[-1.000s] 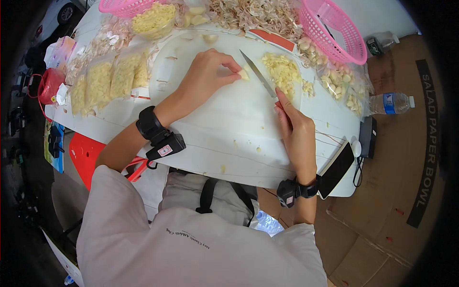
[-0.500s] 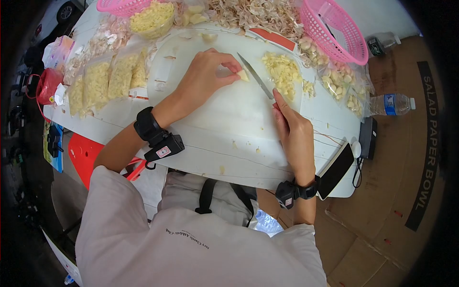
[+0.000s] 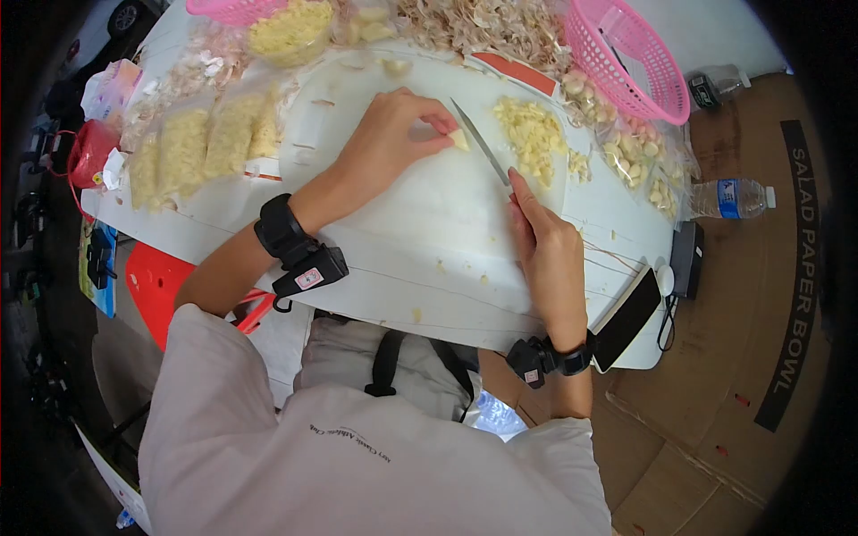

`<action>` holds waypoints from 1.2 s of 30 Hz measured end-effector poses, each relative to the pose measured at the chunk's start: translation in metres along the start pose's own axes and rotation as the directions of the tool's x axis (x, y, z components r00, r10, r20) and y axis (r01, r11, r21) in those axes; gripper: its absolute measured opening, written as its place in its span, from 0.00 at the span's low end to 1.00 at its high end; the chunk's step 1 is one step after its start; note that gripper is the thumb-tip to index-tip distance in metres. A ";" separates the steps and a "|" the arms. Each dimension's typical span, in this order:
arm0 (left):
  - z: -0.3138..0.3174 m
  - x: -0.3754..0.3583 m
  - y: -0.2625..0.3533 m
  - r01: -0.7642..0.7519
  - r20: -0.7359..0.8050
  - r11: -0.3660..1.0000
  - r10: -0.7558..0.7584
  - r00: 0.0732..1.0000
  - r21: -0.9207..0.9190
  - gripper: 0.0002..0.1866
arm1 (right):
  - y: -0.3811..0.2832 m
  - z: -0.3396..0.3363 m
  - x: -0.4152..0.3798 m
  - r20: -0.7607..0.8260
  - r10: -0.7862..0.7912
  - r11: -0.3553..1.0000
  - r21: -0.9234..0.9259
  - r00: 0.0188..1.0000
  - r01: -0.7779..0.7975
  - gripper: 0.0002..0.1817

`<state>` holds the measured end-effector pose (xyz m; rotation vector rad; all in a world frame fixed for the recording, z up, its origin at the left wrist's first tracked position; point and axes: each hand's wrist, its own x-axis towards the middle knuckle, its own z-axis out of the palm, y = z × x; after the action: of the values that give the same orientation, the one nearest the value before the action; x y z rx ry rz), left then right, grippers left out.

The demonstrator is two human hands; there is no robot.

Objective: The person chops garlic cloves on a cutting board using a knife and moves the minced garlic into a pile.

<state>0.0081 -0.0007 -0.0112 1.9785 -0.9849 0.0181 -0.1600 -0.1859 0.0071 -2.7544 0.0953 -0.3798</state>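
Observation:
My left hand (image 3: 393, 138) is closed in a pinch on a pale garlic clove (image 3: 458, 139), holding it at the white cutting board (image 3: 402, 223). In my right hand (image 3: 547, 241) is a knife (image 3: 481, 140), its handle wrapped by the fingers and its blade slanting up and left. The blade is beside the clove, with a small gap between them. To the right of the blade lies a pile of chopped garlic (image 3: 529, 134). Another piece of garlic (image 3: 396, 67) rests near the board's far edge.
Filled bags of chopped garlic (image 3: 183, 152) lie left, below a heaped container (image 3: 290, 34). Garlic skins (image 3: 483, 27) cover the back. A pink basket (image 3: 657, 67), bagged cloves (image 3: 630, 156) and a water bottle (image 3: 733, 197) stand right; a phone (image 3: 628, 317) lies near the right edge.
The view has shifted slightly. Both hands keep almost the same pose, with the clove still pinched and the knife still beside it.

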 end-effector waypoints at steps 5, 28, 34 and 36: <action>0.000 0.000 -0.001 -0.003 -0.013 1.000 0.003 1.000 -0.012 0.09 | 0.000 -0.007 0.004 0.001 0.065 0.976 0.209 0.998 -0.064 0.21; 0.000 -0.001 -0.002 0.006 -0.063 1.000 -0.004 0.998 0.028 0.09 | 0.001 -0.019 0.002 0.044 0.061 0.924 0.376 0.997 -0.073 0.22; 0.001 -0.001 -0.001 0.035 -0.110 0.999 -0.034 0.993 0.011 0.08 | 0.002 -0.016 0.003 0.020 0.034 0.948 0.317 0.999 -0.039 0.21; 0.001 -0.001 -0.001 0.041 -0.105 0.999 -0.040 0.994 0.007 0.08 | 0.001 -0.016 0.003 0.028 0.038 0.947 0.318 0.999 -0.045 0.21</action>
<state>0.0079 -0.0007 -0.0130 1.9848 -0.8787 0.1029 -0.1613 -0.1928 0.0220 -2.4320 0.0783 -0.3224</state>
